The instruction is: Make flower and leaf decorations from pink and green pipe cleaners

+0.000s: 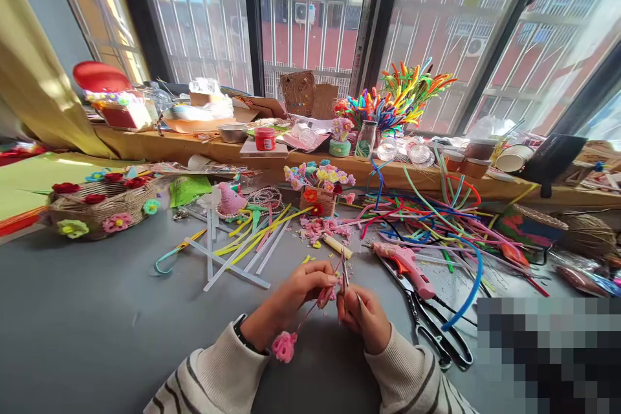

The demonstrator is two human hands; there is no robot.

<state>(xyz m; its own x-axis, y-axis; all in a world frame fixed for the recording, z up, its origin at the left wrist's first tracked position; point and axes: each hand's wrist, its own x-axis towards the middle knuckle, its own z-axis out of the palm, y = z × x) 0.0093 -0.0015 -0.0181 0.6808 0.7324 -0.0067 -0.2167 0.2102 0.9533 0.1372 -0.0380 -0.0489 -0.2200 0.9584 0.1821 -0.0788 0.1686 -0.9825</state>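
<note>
Left hand point(301, 291): fingers pinched on a pink pipe-cleaner stem point(310, 314) low over the grey table point(97, 310), the stem ending in a pink fuzzy flower point(284, 346) by the left wrist. Right hand point(363, 317): closed around a small pair of snips point(345, 277), blades upright and touching the stem's upper end. Nearby on the table: pink glue gun point(406, 266), black scissors point(436, 330), loose pipe cleaners point(427, 220), woven basket point(99, 207).

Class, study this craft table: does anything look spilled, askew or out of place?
Yes. Pink trimmings lie scattered loose on the grey table beyond the hands, and pipe cleaners sprawl in a tangle beside the glue gun and scissors.
</note>
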